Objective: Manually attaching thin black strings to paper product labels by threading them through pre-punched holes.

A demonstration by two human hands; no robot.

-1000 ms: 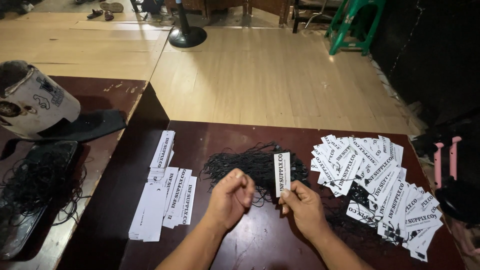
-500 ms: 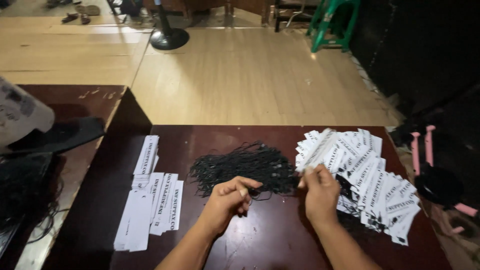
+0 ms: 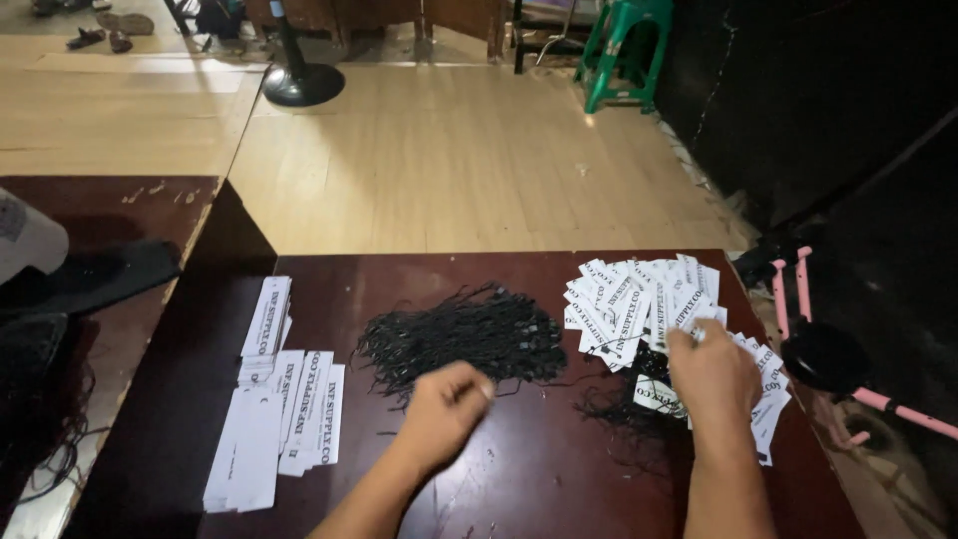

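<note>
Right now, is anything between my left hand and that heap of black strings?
Nothing visible. The left hand sits at the near edge of the black strings with only bare table around it. The right hand is over on the white tags.

Black cords (image 3: 461,336), white black-lettered tags (image 3: 639,299), dark red-brown table (image 3: 539,479), green stool (image 3: 627,50).

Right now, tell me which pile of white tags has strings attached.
The scattered pile under the right hand; the neat left stacks are bare.
</note>
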